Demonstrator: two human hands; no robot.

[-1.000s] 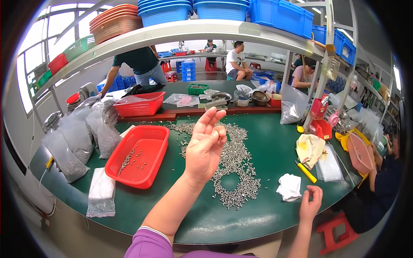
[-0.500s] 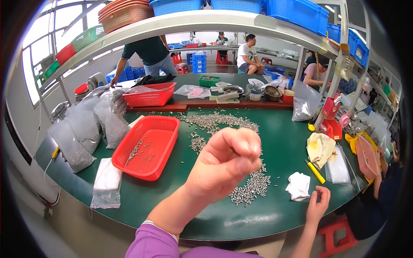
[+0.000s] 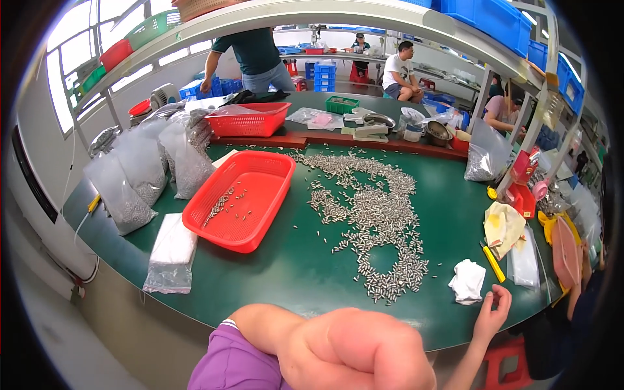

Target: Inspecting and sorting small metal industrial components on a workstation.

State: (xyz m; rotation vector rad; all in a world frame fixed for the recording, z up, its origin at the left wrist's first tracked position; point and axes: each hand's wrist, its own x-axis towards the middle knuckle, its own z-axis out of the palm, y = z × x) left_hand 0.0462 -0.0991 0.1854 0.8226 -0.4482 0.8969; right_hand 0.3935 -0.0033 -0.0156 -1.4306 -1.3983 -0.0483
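My left hand point(image 3: 364, 348), below a purple sleeve, is held close in front of me at the lower edge. Its fingers are curled inward like a fist; the fingertips are hidden, so anything in them cannot be made out. At the table's front right edge my right hand point(image 3: 492, 315) rests with loosely bent fingers apart, nothing in it. Just beyond it lies a crumpled white cloth point(image 3: 467, 281). Many small metal pins point(image 3: 389, 214) are spread over the green table point(image 3: 312, 273), with a small ring-shaped gap near the front. A red plastic basket point(image 3: 244, 242) at left holds a few pins.
Clear bags of metal parts point(image 3: 117, 188) stand at the far left, with a flat packet point(image 3: 172, 250) nearer. At right lie a yellow-handled tool point(image 3: 494, 264) and a stained cloth point(image 3: 504, 227). A shelf point(image 3: 351, 26) spans overhead. Other people are in the background.
My left hand has dropped from above the pins to the lower edge, nearer to me. The view has shifted, moving the table right and up. My right hand stays at the table edge.
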